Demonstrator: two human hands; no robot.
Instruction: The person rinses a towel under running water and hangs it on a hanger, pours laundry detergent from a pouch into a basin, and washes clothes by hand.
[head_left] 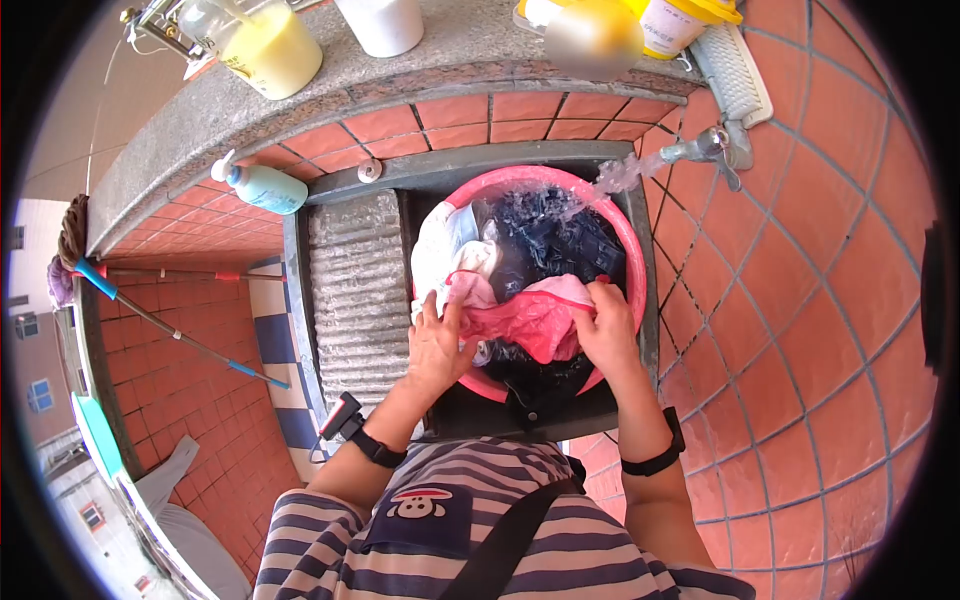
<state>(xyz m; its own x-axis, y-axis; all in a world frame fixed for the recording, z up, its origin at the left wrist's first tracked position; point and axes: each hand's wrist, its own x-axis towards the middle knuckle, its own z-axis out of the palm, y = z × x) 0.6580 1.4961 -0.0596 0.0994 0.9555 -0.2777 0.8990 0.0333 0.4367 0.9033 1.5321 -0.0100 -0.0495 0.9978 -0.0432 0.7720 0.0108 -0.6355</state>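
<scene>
A pink basin [628,235] sits in a dark stone sink, holding wet clothes. Inside it, dark clothes [555,240] lie at the back, white cloth [440,245] at the left and black cloth [535,380] at the front. A pink cloth [535,320] stretches across the middle between both hands. My right hand [608,330] pinches its right end near the basin's right side. My left hand [437,345] rests at the cloth's left end, fingers spread. Water runs from a metal tap [700,147] toward the basin's back right.
Left of the basin is a ribbed washboard slab [357,290]. A pump bottle [268,189] stands behind it. The stone ledge [425,85] holds a jug of yellow liquid [272,50], a white container [385,22] and yellow tubs [668,22]. A blue-ended pole [180,335] leans at the left.
</scene>
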